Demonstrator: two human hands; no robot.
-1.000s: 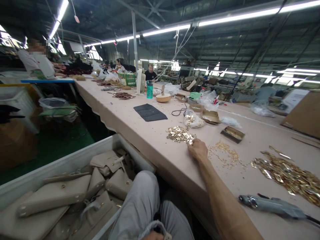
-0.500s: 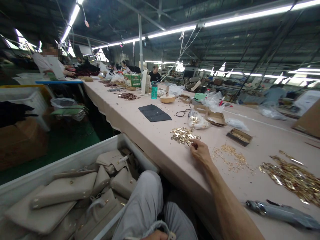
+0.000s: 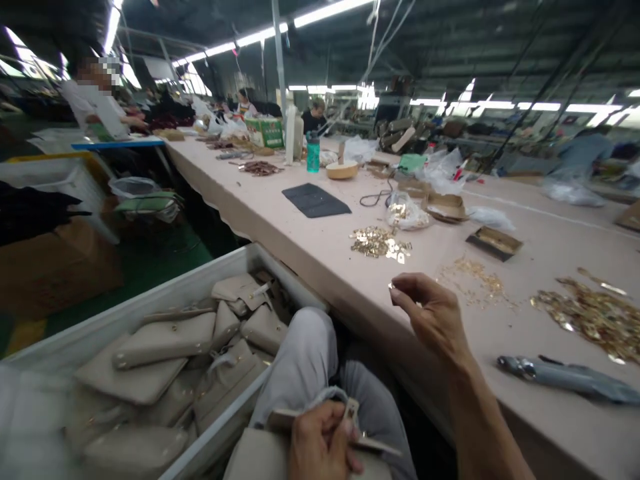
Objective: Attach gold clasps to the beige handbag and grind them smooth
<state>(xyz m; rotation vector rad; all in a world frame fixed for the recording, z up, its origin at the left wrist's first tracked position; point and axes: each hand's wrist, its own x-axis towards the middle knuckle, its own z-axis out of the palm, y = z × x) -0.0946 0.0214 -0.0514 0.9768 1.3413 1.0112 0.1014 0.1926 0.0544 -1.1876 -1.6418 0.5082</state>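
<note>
Nearest the camera, the person's left hand [image 3: 320, 443] rests in the lap and is closed around a beige bag [image 3: 260, 460], thumb and fingers pinching a small tab or strap end at its top edge so that this spot faces up and stays put. The lap gives the bag a soft rest just below the tabletop [image 3: 500, 427] edge, which runs diagonally past the knee.

Above that edge the right hand [image 3: 430, 313] is lifted clear of the surface, thumb and forefinger pinched on one tiny gold fitting [image 3: 391, 287], the other fingers curled loosely. The fitting hangs in the air between the lap and the small pile of gold fittings [image 3: 380, 243], which lies just beyond, within easy arm's reach. A bare strip of tabletop lies between that pile and the near edge.

To the right lie a loose scatter of small gold pieces [image 3: 475, 273], a larger heap of gold hardware [image 3: 590, 317] and, closer in, a grey hand tool [image 3: 565, 377] lying flat, parallel to the edge and apart from the heaps.

On the left, below the tabletop, an open bin [image 3: 210, 283] holds many beige pouches [image 3: 165, 343], set right against the person's leg.

Farther off sit a dark mat [image 3: 316, 200], a plastic bag of fittings [image 3: 407, 215], small cardboard trays [image 3: 495, 241] and a teal bottle [image 3: 313, 153]; other people work at the far end.
</note>
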